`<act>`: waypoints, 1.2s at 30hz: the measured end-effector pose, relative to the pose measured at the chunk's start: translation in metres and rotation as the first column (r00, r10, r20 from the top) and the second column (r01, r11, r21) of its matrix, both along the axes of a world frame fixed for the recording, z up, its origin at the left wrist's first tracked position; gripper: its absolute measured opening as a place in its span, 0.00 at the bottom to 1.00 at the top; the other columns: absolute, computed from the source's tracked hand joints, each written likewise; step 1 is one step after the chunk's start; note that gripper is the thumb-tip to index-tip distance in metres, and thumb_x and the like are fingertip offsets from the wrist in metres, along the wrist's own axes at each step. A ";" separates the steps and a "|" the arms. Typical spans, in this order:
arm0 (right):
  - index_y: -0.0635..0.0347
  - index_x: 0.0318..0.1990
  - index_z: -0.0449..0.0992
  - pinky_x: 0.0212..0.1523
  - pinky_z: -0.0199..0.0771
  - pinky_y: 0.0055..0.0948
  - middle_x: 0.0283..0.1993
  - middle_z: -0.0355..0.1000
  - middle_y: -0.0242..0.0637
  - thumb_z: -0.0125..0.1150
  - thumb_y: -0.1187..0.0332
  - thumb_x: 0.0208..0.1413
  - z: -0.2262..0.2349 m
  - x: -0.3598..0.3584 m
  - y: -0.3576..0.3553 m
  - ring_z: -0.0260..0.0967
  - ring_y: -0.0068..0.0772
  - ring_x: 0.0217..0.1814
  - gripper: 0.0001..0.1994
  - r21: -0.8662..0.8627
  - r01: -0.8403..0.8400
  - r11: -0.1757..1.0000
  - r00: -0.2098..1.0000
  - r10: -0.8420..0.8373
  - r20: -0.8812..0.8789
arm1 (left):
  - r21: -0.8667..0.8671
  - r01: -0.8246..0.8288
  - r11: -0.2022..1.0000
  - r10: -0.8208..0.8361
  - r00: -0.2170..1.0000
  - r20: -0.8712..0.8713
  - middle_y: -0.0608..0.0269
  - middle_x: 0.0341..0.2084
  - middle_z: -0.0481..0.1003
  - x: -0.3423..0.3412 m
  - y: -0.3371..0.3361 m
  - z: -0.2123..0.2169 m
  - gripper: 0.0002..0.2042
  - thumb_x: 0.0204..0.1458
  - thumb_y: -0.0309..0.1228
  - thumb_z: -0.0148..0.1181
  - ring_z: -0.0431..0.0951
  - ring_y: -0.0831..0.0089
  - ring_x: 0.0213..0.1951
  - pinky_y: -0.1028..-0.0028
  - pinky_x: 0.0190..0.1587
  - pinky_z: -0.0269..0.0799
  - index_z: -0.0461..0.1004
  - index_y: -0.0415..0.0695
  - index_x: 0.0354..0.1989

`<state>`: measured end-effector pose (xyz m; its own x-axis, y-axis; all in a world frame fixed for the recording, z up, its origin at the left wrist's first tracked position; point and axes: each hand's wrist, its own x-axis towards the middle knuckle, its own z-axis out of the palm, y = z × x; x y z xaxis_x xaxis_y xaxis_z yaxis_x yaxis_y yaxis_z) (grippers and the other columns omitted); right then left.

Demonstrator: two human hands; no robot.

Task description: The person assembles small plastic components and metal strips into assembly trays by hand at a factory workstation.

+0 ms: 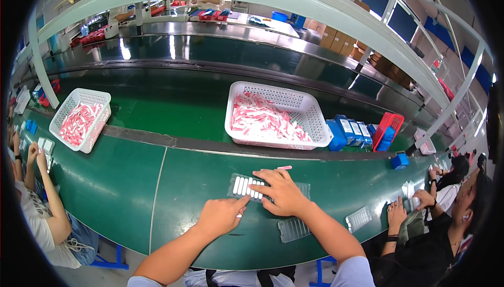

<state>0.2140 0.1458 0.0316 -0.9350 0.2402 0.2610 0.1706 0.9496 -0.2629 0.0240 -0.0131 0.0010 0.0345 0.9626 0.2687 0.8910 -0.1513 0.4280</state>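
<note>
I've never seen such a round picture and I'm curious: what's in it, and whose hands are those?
No robot here: these are a person's own bare left hand and right hand. The camera sits on that person's head, looking down; its wide fisheye lens bends straight edges. On the smooth green worktop lies a clear plastic tray with a row of slim white sticks. Fingers of both hands are at the sticks; whether they grip any, I can't tell. Farther back stands a white rectangular plastic basket of pink-and-white strips, with a similar basket to the left.
</note>
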 end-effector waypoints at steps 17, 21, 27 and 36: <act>0.54 0.59 0.76 0.71 0.53 0.48 0.66 0.68 0.43 0.75 0.52 0.47 0.026 0.024 -0.001 0.61 0.47 0.70 0.32 -0.132 0.198 0.971 0.977 -0.206 -0.050 | -0.226 0.440 0.869 0.440 -0.481 0.758 0.66 0.33 0.74 -0.033 0.004 -0.008 0.16 0.65 0.24 0.57 0.70 0.80 0.27 0.81 0.20 0.59 0.70 0.37 0.60; 0.59 0.63 0.72 0.69 0.59 0.46 0.62 0.72 0.41 0.79 0.53 0.44 0.019 0.061 0.006 0.64 0.46 0.68 0.39 -0.121 0.400 0.909 0.894 -0.358 0.270 | -0.272 0.479 0.835 0.497 -0.443 0.747 0.62 0.38 0.77 -0.022 0.001 0.004 0.18 0.64 0.22 0.56 0.74 0.79 0.30 0.82 0.21 0.60 0.69 0.35 0.62; 0.57 0.61 0.74 0.69 0.60 0.42 0.59 0.74 0.42 0.78 0.57 0.46 0.019 0.061 -0.011 0.67 0.45 0.64 0.34 -0.071 0.327 0.942 0.945 -0.325 0.043 | -0.342 0.499 0.796 0.477 -0.168 0.863 0.56 0.47 0.79 -0.007 -0.008 0.005 0.17 0.66 0.28 0.57 0.76 0.79 0.33 0.84 0.24 0.61 0.71 0.35 0.61; 0.58 0.39 0.85 0.40 0.75 0.32 0.36 0.79 0.37 0.71 0.70 0.55 0.021 0.018 -0.055 0.76 0.33 0.37 0.06 -0.610 0.120 0.783 0.947 -0.274 -0.166 | -0.314 0.614 0.724 0.422 -0.033 0.906 0.54 0.49 0.80 0.005 -0.009 0.001 0.18 0.65 0.32 0.60 0.77 0.79 0.33 0.82 0.24 0.58 0.73 0.36 0.61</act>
